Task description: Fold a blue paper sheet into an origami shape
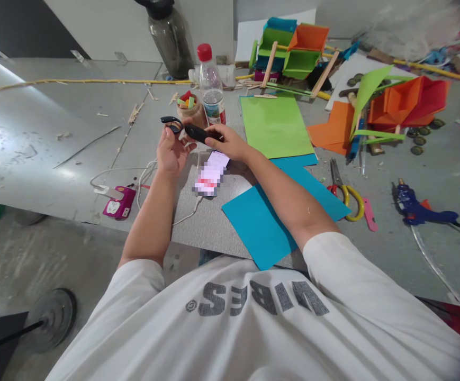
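Between the fingertips of my left hand (171,154) is a black curved piece (173,124) that looks like an ear-hook earphone. My right hand (230,142) grips a black oblong object (196,132), perhaps its case, by one end. The two black things are close together above the table. Just below my hands lies a phone (213,172) with its screen lit and partly blurred, a white cable (190,216) at its lower end. A blue sheet (253,222) is under my right forearm, and a green sheet (275,127) lies beyond it.
Behind my hands stand a bottle with a red cap (213,98), a jar of coloured pieces (192,111) and a dark jug (170,42). Scissors (344,193), a blue glue gun (420,209) and folded-paper models (293,50) are to the right. A pink power adapter (120,202) sits left.
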Available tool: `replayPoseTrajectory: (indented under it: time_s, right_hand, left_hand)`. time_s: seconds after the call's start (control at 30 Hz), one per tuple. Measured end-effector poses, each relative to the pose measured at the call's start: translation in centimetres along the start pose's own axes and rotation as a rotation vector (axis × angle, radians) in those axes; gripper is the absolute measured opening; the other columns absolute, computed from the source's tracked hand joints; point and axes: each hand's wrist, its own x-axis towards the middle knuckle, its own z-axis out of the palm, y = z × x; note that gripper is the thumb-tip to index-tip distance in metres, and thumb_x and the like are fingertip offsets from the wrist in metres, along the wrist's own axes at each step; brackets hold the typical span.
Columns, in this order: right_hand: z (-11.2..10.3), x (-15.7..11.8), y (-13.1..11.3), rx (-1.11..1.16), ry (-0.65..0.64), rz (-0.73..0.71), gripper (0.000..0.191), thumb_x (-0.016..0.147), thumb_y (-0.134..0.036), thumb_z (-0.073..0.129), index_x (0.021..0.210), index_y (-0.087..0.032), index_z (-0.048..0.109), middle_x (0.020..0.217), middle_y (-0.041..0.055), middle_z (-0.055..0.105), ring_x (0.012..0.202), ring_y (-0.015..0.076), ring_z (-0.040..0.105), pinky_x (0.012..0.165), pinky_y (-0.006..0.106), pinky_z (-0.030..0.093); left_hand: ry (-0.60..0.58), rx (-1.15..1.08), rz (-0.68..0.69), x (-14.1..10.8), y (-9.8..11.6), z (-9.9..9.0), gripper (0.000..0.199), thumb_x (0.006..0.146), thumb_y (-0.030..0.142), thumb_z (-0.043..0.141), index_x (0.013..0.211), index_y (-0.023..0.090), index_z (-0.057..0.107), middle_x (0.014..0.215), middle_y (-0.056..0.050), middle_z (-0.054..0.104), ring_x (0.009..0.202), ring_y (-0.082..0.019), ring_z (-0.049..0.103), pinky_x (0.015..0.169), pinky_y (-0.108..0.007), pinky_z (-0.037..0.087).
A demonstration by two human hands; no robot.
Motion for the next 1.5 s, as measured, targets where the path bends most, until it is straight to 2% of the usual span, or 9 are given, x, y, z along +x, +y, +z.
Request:
replayPoseTrajectory:
  time_s: [0.07, 0.17, 0.4, 0.57, 0.73, 1.1, 1.27, 1.4, 1.5]
  right_hand:
    - [-0.5, 0.0, -0.4, -0.115, 0.062, 0.098, 0.097, 0.111, -0.115, 0.042, 0.113, -0.025, 0.079, 0.114, 0.0118, 0.083, 0.108, 0.0297, 0.076, 0.101, 0.046, 0.062]
    - [-1.2, -0.3, -0.9, -0.262, 0.092, 0.264, 0.098, 0.114, -0.114, 0.034, 0.092, -0.027, 0.072, 0.094, 0.011, 0.078, 0.093, 0.0291, 0.073, 0.093, 0.046, 0.061]
    - [-1.1, -0.4, -0.9, -0.298, 0.037, 0.272, 0.111, 0.104, -0.124, 0.016, 0.088, -0.029, 0.071, 0.087, 0.0153, 0.078, 0.098, 0.0345, 0.077, 0.095, 0.048, 0.061]
    - [-0.8, -0.1, 0.1, -0.29, 0.005, 0.278, 0.117, 0.099, -0.127, 0.008, 0.082, -0.029, 0.069, 0.08, 0.0156, 0.073, 0.1, 0.0378, 0.082, 0.101, 0.054, 0.066]
    - [-1.0, 0.4, 1.2, -0.245, -0.02, 0.284, 0.111, 0.107, -0.122, 0.021, 0.082, -0.027, 0.074, 0.074, 0.0123, 0.069, 0.1, 0.0392, 0.084, 0.103, 0.057, 0.07]
    - [-0.9, 0.8, 1.5, -0.309, -0.018, 0.324, 0.097, 0.119, -0.108, 0.038, 0.089, -0.025, 0.08, 0.092, 0.0192, 0.082, 0.111, 0.0425, 0.086, 0.108, 0.059, 0.068]
    - [-1.3, 0.4, 0.4, -0.524, 0.074, 0.292, 0.065, 0.127, -0.073, 0.055, 0.105, -0.02, 0.088, 0.116, 0.0255, 0.091, 0.116, 0.0462, 0.087, 0.111, 0.065, 0.068]
    - [-2.2, 0.3, 1.4, -0.56, 0.13, 0.233, 0.032, 0.115, -0.047, 0.075, 0.12, -0.02, 0.092, 0.122, 0.0235, 0.093, 0.122, 0.0467, 0.086, 0.118, 0.069, 0.068]
    - [-2.9, 0.2, 2.8, -0.525, 0.148, 0.205, 0.032, 0.108, -0.038, 0.076, 0.128, -0.02, 0.093, 0.126, 0.0217, 0.094, 0.126, 0.0471, 0.086, 0.123, 0.071, 0.068]
  left_hand:
    - [-0.012, 0.164, 0.087, 0.0, 0.0, -0.2, 0.088, 0.092, 0.115, 0.082, 0.135, 0.037, 0.077, 0.175, -0.007, 0.082, 0.139, -0.033, 0.088, 0.1, -0.043, 0.077]
    - [-0.099, 0.381, 0.17, 0.1, -0.3, -0.7, 0.096, 0.088, 0.119, 0.081, 0.132, 0.034, 0.077, 0.163, -0.015, 0.085, 0.151, -0.04, 0.083, 0.122, -0.054, 0.072]
    - [-0.398, 0.779, 0.271, 0.8, -0.3, -1.9, 0.075, 0.109, 0.077, 0.084, 0.165, 0.027, 0.078, 0.185, -0.022, 0.074, 0.187, -0.048, 0.058, 0.16, -0.066, 0.04]
    - [-0.439, 0.952, 0.315, 1.3, -0.3, -1.7, 0.071, 0.11, 0.073, 0.082, 0.161, 0.024, 0.08, 0.182, -0.024, 0.076, 0.19, -0.052, 0.052, 0.159, -0.074, 0.036]
    - [-0.452, 0.991, 0.315, 1.2, -0.5, -1.7, 0.053, 0.111, 0.068, 0.079, 0.143, 0.025, 0.08, 0.181, -0.024, 0.076, 0.189, -0.054, 0.052, 0.158, -0.077, 0.035]
    - [-0.417, 0.93, 0.298, 1.2, -0.5, -2.4, 0.058, 0.105, 0.08, 0.083, 0.132, 0.029, 0.079, 0.171, -0.022, 0.082, 0.177, -0.053, 0.062, 0.156, -0.074, 0.039]
    - [-0.369, 0.861, 0.238, 1.0, -0.7, -2.7, 0.048, 0.102, 0.067, 0.09, 0.13, 0.03, 0.078, 0.159, -0.02, 0.086, 0.156, -0.049, 0.076, 0.15, -0.073, 0.047]
    - [-0.328, 0.753, 0.183, 0.8, -1.0, -2.8, 0.039, 0.106, 0.059, 0.088, 0.129, 0.031, 0.076, 0.14, -0.016, 0.089, 0.145, -0.044, 0.082, 0.147, -0.071, 0.052]
    - [-0.264, 0.663, 0.148, 0.8, -1.4, -2.8, 0.038, 0.103, 0.053, 0.094, 0.127, 0.031, 0.075, 0.131, -0.014, 0.089, 0.145, -0.042, 0.083, 0.148, -0.071, 0.052]
